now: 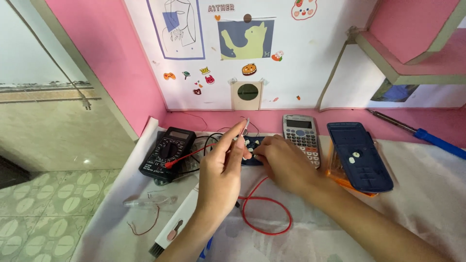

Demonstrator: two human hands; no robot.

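From the head camera, the left hand [221,170] pinches a thin metal probe [246,127] between thumb and fingertips, tip raised above a small dark board with white round parts [251,144]. The right hand [284,162] is curled, fingertips pressing on that board; whether it grips anything I cannot tell. A red wire [264,213] loops on the white cloth [417,179] below. A black multimeter [167,153] lies left, a grey calculator [302,138] and blue case [359,155] right
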